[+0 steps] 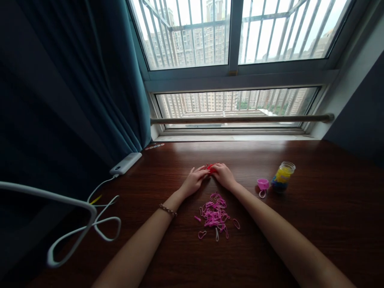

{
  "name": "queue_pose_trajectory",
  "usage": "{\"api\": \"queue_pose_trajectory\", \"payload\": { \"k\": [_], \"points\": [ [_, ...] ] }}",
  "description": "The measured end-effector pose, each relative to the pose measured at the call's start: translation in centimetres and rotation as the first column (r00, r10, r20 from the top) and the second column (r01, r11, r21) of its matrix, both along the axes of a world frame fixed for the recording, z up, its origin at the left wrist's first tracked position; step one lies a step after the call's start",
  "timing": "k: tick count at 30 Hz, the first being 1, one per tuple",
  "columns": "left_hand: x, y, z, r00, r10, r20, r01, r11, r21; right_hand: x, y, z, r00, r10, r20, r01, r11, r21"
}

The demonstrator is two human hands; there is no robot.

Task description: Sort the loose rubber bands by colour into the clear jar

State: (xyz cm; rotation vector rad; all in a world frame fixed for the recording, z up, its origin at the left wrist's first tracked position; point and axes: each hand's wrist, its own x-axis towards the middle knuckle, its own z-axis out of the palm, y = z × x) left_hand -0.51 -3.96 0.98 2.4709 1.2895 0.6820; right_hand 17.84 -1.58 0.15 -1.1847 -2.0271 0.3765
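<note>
Red piece pinched between fingers of left hand and right hand, beyond pink bands.

Desk: dark wood grain, smooth, slight sheen. Jar: clear glass. Bands: pink rubber. Curtain: matt cloth.

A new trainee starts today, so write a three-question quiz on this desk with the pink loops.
1. True or false: the small glass jar of yellow and blue bands has its lid on.
2. Multiple choice: the pile of pink rubber loops lies A) on the dark wooden table, B) inside the jar, C) on the windowsill.
3. Short answer: what colour is the small object pinched between the left hand and the right hand?
Key: 1 false, the round pink plastic lid lies beside the jar; 2 A; 3 red.
</note>
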Motion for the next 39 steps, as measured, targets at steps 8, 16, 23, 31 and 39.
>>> {"api": "queue_pose_trajectory", "payload": {
  "k": [8,16,23,31,39],
  "points": [
    [-0.5,1.4,-1.0,0.978,0.166,0.126,-0.178,0.980,0.087,1.7,2.8,0.2,0.975,-0.165,-0.146,0.161,0.986,-0.040],
    [-1.0,2.2,-1.7,0.969,0.227,0.101,-0.234,0.970,0.066,3.4,1.4,2.9,0.975,-0.006,-0.221,-0.009,0.998,-0.065],
    [-0.4,1.1,-1.2,0.978,0.188,0.093,-0.195,0.978,0.077,5.6,-7.8,5.1,0.982,0.096,-0.165,-0.104,0.994,-0.042],
    [0.3,0.1,-0.6,0.982,0.139,0.127,-0.171,0.941,0.292,6.4,-19.2,3.5,0.956,0.197,0.215,-0.181,0.979,-0.091],
    [0.9,-1.6,0.4,0.995,0.034,0.090,-0.062,0.942,0.331,6.4,-17.7,3.4,0.903,0.418,-0.098,-0.428,0.895,-0.127]
  ]
}}
